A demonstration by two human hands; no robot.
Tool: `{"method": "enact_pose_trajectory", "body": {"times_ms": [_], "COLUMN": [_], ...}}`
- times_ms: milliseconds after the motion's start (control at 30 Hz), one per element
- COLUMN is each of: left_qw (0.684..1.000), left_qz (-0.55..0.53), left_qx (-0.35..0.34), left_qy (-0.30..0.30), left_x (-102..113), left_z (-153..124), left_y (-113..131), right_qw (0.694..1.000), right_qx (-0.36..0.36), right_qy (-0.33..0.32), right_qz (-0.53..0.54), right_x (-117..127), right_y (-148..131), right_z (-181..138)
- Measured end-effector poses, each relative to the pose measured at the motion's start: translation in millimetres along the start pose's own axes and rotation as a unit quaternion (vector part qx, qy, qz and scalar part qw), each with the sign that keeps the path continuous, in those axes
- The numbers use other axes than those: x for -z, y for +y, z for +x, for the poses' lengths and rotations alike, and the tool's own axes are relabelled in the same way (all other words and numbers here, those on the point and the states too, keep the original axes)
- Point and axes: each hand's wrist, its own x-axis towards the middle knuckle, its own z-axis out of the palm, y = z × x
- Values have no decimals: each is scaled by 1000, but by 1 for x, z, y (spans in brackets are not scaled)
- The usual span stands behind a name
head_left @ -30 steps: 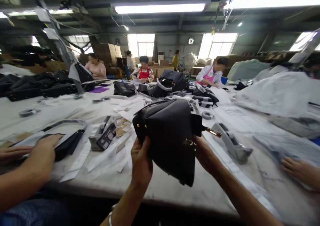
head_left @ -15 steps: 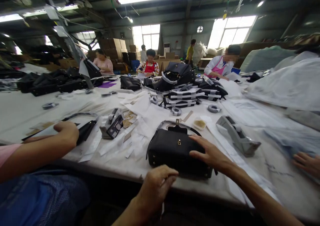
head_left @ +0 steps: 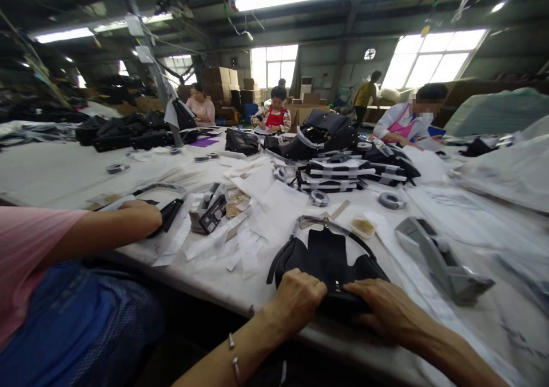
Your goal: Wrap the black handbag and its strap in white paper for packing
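Note:
A black handbag point(head_left: 297, 256) lies at the table's near edge, its flap point(head_left: 326, 251) folded back toward the handle point(head_left: 351, 238). The handle has a clear wrapping on it. My left hand point(head_left: 298, 298) is closed on the bag's near edge, left of the small metal clasp point(head_left: 337, 286). On the clasp's other side, my right hand point(head_left: 381, 307) grips the same edge, with its fingertips close to the clasp. Part of the bag's front is hidden behind both hands.
Left of the bag are paper strips point(head_left: 246, 250) and a grey tape dispenser point(head_left: 208, 210). Another grey dispenser point(head_left: 441, 261) stands on the right. Beyond lie a small tray point(head_left: 362, 227), tape rolls point(head_left: 391, 200) and stacked black bags point(head_left: 338, 172). A co-worker's arm point(head_left: 115, 230) reaches in at left.
My left hand has come up onto the bag, and my right hand has moved down to its near edge. The flap now lies opened back. The view has shifted left.

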Motion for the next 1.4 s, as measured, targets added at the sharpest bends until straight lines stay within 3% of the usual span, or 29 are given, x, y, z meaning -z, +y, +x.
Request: {"method": "enact_pose_trajectory", "body": {"times_ms": [200,367,467,667,800,900,967,1000,1033,1133,1200,1300,1400], "left_qw": [996,987,987,991,997,992,986,969,953,913,890,876,880], "left_qz": [40,99,107,88,-17,-125,-118,-73,-43,7,27,52,82], "left_qx": [24,15,-16,-49,-67,-33,117,231,294,399,446,471,453], "left_qy": [79,126,118,85,39,-8,14,41,60,85,87,93,115], "left_x": [-21,-45,-43,-36,-20,8,27,35,41,45,40,34,47], "left_z": [-8,-25,-34,-34,-25,-4,18,29,39,65,76,86,91], "left_y": [-8,-17,-13,9,6,-26,-62,-83,-103,-159,-183,-201,-207], "right_qw": [995,964,950,960,956,945,937,933,929,914,900,886,900], "right_qx": [68,97,96,107,136,162,164,165,168,194,210,214,216], "right_qy": [32,181,233,217,205,202,217,226,234,261,289,317,288], "right_qz": [-64,-170,-183,-142,-161,-198,-220,-227,-231,-242,-250,-262,-247], "right_x": [-28,-68,-79,-80,-77,-73,-72,-72,-73,-79,-85,-90,-88], "right_y": [35,31,25,15,10,11,13,15,16,23,28,36,37], "right_z": [-11,-20,-24,-11,1,4,5,6,7,13,18,25,24]}}
